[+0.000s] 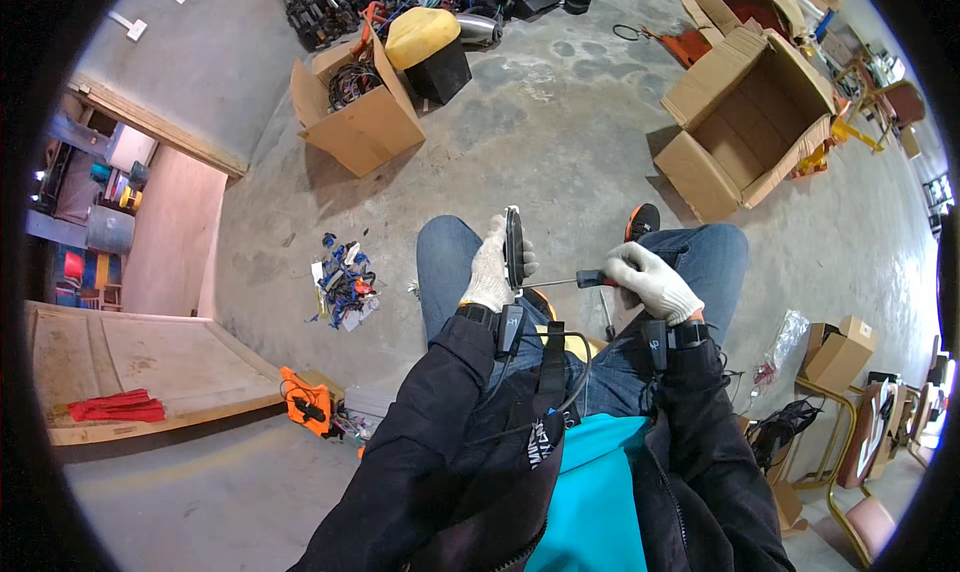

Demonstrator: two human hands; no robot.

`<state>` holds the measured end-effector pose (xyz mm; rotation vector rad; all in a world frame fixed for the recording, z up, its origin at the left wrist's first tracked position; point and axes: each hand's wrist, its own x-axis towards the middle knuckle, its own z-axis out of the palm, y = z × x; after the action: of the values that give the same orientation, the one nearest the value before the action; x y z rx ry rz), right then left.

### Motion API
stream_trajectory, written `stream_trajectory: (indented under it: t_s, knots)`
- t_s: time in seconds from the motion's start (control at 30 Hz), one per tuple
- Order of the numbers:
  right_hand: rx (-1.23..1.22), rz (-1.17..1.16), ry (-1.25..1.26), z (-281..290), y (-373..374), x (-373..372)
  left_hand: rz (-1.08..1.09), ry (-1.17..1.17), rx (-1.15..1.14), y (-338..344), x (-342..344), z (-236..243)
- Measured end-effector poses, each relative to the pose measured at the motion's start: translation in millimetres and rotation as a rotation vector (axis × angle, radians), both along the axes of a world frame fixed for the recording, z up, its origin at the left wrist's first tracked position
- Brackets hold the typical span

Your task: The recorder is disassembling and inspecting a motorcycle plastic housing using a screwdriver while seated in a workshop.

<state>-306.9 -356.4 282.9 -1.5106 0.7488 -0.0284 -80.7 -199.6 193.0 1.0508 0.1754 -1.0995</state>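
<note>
Both my hands wear white knit gloves. In front of my left knee my left hand [492, 270] is closed around a flat black device with a pale rim [514, 248], held on edge. My right hand [650, 280] grips the dark handle of a screwdriver [592, 279]. Its thin shaft points left, and the tip is at the lower end of the device; whether it touches a screw is too small to tell. Below my right hand, a second tool with a thin metal shaft [608, 314] shows between my legs.
A pile of small blue and black parts [345, 282] lies on the floor to the left. Beyond stand a cardboard box of cables [365, 132] and a black bin with yellow top [425, 42]. An open carton [740, 122] sits at far right; chairs [850, 492] are near right.
</note>
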Motion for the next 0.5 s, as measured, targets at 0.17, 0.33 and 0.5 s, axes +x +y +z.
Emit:
stream_trajectory:
  t_s: [0.17,0.33,0.5]
  knots:
    - [-0.041,-0.028,0.131,-10,-7,-3,-0.023,-0.003,0.007,-3,-1,0]
    - [-0.062,0.006,0.071,-2,-1,-4,-0.015,0.009,-0.013,0,1,-4]
    - [0.031,-0.053,-0.072,-20,-7,-9,-0.003,0.012,-0.006,-2,-1,-2]
